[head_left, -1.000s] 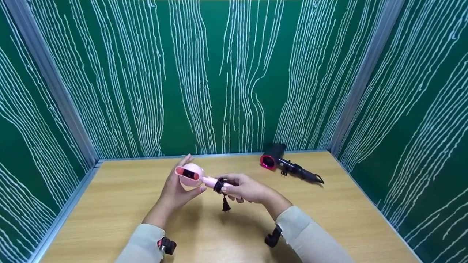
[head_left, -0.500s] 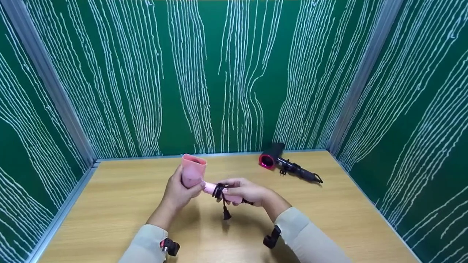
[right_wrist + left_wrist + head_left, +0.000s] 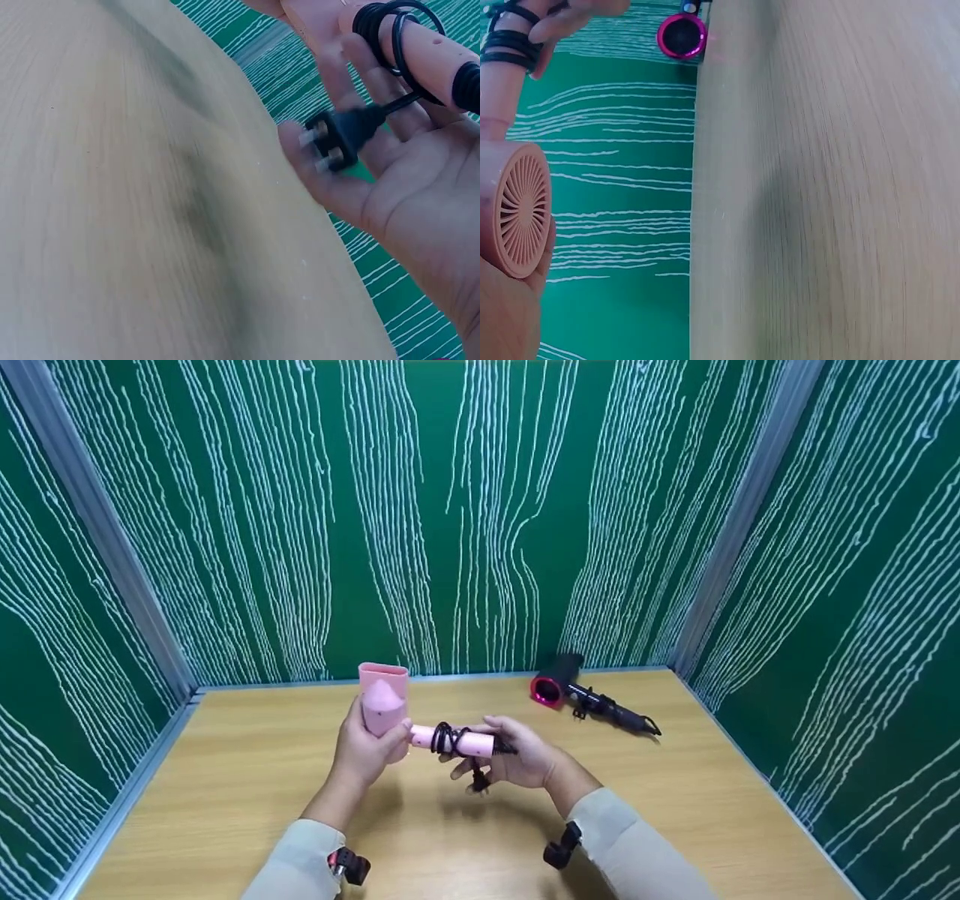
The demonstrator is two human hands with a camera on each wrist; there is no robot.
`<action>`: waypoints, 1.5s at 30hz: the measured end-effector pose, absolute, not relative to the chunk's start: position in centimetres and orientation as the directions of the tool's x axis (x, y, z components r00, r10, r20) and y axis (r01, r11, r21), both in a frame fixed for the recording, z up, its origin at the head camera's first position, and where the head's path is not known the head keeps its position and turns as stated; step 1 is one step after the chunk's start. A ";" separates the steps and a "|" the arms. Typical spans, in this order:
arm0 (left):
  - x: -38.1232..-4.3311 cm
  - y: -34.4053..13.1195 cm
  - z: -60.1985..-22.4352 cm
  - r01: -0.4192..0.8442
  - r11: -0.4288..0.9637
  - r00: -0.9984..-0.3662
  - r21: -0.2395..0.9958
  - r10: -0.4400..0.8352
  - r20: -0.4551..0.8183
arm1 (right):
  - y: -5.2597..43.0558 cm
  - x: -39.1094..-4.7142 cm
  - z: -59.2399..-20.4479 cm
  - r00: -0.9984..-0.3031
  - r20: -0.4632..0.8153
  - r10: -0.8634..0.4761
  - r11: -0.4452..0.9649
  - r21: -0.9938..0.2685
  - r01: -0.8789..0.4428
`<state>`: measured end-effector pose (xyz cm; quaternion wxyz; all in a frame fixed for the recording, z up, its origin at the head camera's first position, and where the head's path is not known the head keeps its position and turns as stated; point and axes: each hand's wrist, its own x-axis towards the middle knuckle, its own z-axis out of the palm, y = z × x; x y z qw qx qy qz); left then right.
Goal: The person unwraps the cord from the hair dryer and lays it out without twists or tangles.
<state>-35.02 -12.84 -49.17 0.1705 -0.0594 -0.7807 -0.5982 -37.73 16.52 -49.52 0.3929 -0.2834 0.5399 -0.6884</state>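
My left hand (image 3: 361, 751) grips a pink hair dryer (image 3: 384, 706) by its body, thumb across the near side. The flat nozzle points up and away, and the handle (image 3: 478, 745) extends to the right. A black cord (image 3: 447, 739) is wound around that handle, its two-pin plug (image 3: 346, 136) dangling loose. In the left wrist view the round vent grille (image 3: 526, 211) shows. My right hand (image 3: 531, 759) is spread under the handle's end, palm up beside the plug. Its fingers pass behind the handle in the right wrist view; whether they touch it I cannot tell.
A black hair dryer (image 3: 611, 712) with a magenta ring lies at the back right of the wooden table (image 3: 247, 780). Green walls (image 3: 510, 510) with white wavy lines, framed by metal posts (image 3: 739, 525), stand along the back and both sides.
The pink hair dryer has turned so its nozzle now points up and away. My left fingers have closed around its body. My right hand has loosened from the handle, fingers opening beneath it.
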 end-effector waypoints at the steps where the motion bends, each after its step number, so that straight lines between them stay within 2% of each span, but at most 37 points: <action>1: -35.1 -12.9 -49.2 0.299 0.281 -0.933 0.912 -0.114 0.341 | 16.5 -37.7 -49.6 -0.516 -0.031 -0.856 -0.118 -0.960 0.253; 8: -35.1 -12.9 -49.3 0.261 0.281 -0.946 0.924 -0.117 0.303 | 17.2 -37.7 -50.0 -0.382 -0.049 -0.923 -0.097 -0.931 0.352; 11: -35.0 -12.8 -49.3 0.230 0.265 -0.958 0.936 -0.110 0.266 | 17.7 -37.7 -50.0 -0.370 -0.042 -0.928 -0.102 -0.927 0.361; 13: -35.0 -12.8 -49.3 0.204 0.258 -0.966 0.944 -0.101 0.237 | 18.0 -37.8 -50.0 -0.412 -0.035 -0.911 -0.122 -0.929 0.348; 18: -34.8 -12.7 -49.4 0.152 0.255 -0.984 0.955 -0.051 0.171 | 18.4 -38.2 -49.7 -0.578 -0.056 -0.814 -0.096 -0.968 0.230; 21: -34.8 -12.7 -49.5 0.149 0.260 -0.985 0.954 -0.043 0.165 | 18.4 -38.4 -49.5 -0.644 -0.083 -0.760 -0.028 -0.987 0.159; 25: -34.6 -12.7 -49.5 0.143 0.269 -0.984 0.952 -0.064 0.166 | 18.2 -38.9 -49.2 -0.728 -0.142 -0.671 0.056 -0.988 0.141; 30: -34.6 -12.5 -49.6 0.180 0.286 -0.977 0.941 -0.057 0.204 | 17.8 -39.4 -48.5 -0.820 -0.201 -0.536 0.244 -0.967 0.078; 34: -34.6 -12.3 -49.7 0.195 0.290 -0.976 0.937 -0.036 0.214 | 17.5 -39.6 -48.1 -0.874 -0.192 -0.447 0.380 -0.925 0.009; 38: -34.8 -12.4 -49.9 0.159 0.267 -0.984 0.950 -0.038 0.176 | 17.3 -39.7 -47.5 -0.906 -0.177 -0.385 0.471 -0.882 -0.028; 45: -35.1 -12.4 -50.3 0.123 0.270 -0.988 0.955 -0.053 0.143 | 16.8 -39.7 -46.3 -0.933 -0.160 -0.324 0.560 -0.827 -0.053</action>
